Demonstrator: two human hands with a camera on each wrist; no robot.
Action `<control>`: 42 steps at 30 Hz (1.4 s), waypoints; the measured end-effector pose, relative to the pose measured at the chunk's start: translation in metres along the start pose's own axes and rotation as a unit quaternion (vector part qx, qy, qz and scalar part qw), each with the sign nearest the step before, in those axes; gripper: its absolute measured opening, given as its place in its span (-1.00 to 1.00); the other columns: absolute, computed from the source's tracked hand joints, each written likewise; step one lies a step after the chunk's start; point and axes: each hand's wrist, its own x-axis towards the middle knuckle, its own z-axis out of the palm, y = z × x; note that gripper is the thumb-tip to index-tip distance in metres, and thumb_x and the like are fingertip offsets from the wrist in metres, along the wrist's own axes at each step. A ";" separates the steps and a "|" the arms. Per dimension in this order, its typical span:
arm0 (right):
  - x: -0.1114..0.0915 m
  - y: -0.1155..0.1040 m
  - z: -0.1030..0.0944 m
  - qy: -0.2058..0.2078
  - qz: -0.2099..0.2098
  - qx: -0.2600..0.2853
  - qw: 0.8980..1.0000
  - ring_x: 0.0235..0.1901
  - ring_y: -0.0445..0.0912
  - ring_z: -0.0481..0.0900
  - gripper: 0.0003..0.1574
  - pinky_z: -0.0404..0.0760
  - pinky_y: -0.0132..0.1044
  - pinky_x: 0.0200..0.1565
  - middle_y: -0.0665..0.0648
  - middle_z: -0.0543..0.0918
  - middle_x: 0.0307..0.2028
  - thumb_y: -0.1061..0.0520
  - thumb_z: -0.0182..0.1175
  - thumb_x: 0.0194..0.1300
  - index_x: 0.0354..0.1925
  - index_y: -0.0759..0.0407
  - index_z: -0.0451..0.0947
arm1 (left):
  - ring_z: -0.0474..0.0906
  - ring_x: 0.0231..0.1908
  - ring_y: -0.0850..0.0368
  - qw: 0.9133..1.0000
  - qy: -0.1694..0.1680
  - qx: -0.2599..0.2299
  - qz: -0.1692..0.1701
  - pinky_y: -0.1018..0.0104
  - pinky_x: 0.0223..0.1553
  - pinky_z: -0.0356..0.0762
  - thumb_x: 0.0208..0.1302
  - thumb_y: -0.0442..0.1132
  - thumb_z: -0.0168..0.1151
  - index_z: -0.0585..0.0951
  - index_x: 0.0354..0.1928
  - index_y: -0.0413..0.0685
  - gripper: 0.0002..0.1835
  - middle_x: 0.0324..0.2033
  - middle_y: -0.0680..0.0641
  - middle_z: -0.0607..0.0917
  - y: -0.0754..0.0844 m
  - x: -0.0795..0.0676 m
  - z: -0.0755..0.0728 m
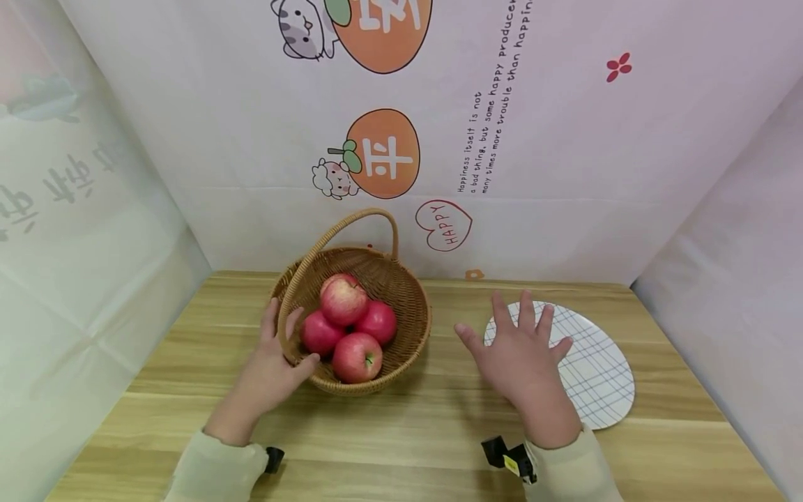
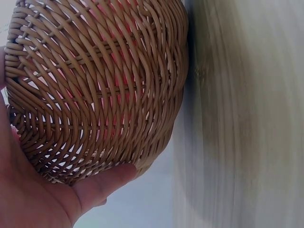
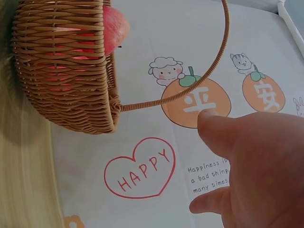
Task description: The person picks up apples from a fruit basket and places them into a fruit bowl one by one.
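Observation:
A brown wicker basket (image 1: 410, 314) with an arched handle (image 1: 326, 240) stands on the table, holding several red apples (image 1: 357, 358) piled together. At its left side my left hand (image 1: 270, 373) grips the rim near the foot of the handle. In the left wrist view, a finger (image 2: 107, 185) lies along the woven outer wall. To the right, my right hand (image 1: 521, 355) hovers with its fingers spread, holding nothing. It partly covers the left side of a white oval plate (image 1: 599, 376) with a blue grid pattern.
The wood-grain table (image 1: 389, 446) ends at a printed white cloth (image 1: 552, 209) hanging behind the basket. White cloth also hangs at the left and right sides. A small black device (image 1: 509, 459) is strapped at the right wrist.

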 end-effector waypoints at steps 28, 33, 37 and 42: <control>0.005 -0.015 -0.003 0.017 -0.031 0.042 0.998 0.41 0.47 -0.49 0.33 -0.31 0.65 0.07 0.42 -0.32 0.52 -0.74 -0.25 0.19 0.61 0.01 -0.15 | 0.42 0.15 -0.42 0.998 0.011 -0.028 -0.052 -0.20 -0.03 0.51 0.22 -0.08 0.32 0.14 0.56 -0.09 -0.08 0.53 -0.24 -0.35 0.026 0.003 0.026; 0.008 -0.019 -0.004 0.020 -0.070 0.115 0.991 0.44 0.43 -0.33 0.25 -0.16 0.59 0.15 0.33 -0.31 0.54 -0.64 -0.06 0.24 0.61 -0.06 -0.14 | 0.37 0.20 -0.42 0.998 0.011 -0.039 -0.053 -0.24 0.03 0.46 0.23 -0.07 0.33 0.14 0.55 -0.08 -0.09 0.53 -0.22 -0.32 0.020 0.002 0.026; 0.013 -0.025 -0.004 0.033 -0.099 0.184 0.977 0.44 0.37 -0.08 0.22 0.10 0.48 0.19 0.25 -0.19 0.55 -0.53 0.10 0.27 0.61 -0.13 -0.20 | 0.34 0.23 -0.43 0.998 0.015 -0.044 -0.049 -0.27 0.07 0.41 0.25 -0.03 0.34 0.14 0.55 -0.09 -0.09 0.53 -0.23 -0.28 0.015 0.003 0.024; 0.024 -0.034 -0.006 0.004 -0.109 0.333 0.937 0.42 0.16 0.14 0.11 0.35 0.24 0.19 0.05 0.06 0.52 -0.41 0.25 0.25 0.57 -0.39 -0.11 | 0.26 0.27 -0.49 0.999 0.022 -0.032 -0.038 -0.33 0.07 0.39 0.26 0.12 0.35 0.13 0.55 -0.13 -0.03 0.53 -0.23 -0.26 0.014 0.007 0.021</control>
